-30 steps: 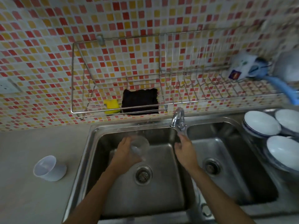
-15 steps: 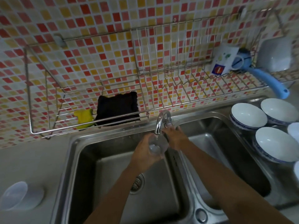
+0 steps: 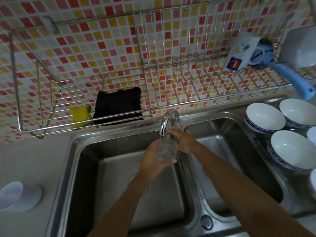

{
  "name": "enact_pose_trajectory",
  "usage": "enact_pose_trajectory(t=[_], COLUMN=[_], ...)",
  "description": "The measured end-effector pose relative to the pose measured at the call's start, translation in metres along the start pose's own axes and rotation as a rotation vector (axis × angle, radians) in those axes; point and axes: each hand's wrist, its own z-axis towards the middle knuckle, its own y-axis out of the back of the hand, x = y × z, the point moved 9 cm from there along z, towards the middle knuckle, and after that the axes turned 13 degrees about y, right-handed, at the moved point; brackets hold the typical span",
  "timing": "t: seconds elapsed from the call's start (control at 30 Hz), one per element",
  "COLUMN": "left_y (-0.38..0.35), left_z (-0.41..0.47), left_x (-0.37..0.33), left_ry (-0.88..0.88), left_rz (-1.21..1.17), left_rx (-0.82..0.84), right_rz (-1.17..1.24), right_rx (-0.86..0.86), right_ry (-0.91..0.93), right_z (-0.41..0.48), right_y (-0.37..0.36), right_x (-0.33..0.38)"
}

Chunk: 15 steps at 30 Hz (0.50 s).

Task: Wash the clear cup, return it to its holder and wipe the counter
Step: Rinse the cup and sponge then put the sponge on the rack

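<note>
Right of clear cup (image 3: 166, 149), white bowls (image 3: 265, 115)

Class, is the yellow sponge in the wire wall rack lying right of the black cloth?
No, the yellow sponge lies left of the black cloth in the wire rack.

No legible text anywhere. Only marking: blue patch with red oval logo on white package (image 3: 242, 50) in the wire rack (image 3: 188, 93), too blurred to read.

2 hands (image 3: 152, 161) (image 3: 183, 140), 2 basins (image 3: 111, 185) (image 3: 222, 151), 1 faucet (image 3: 166, 119)
</note>
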Motion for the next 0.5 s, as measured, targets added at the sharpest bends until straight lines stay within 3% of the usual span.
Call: enact_pose_trajectory(t=[0.2,0.33,0.5], left_y=[0.006,0.020,0.003], left_z=[-0.009,-0.005,-0.010], left_x=[0.008,0.014,0.018], left_ry=[0.058,0.141,0.152], left_rz=[0.073,0.071,0.122], left_rx=[-0.004,-0.134,-0.013], right_rz=[0.070,0.117,0.120], right_rx=[-0.006,-0.032,-0.038], right_ry=[-0.013,-0.037,-0.027], right_z=[-0.004,-0.007,-0.011], right_y=[0.004,0.004,0.008], right_x=[0.005,0.006,0.011])
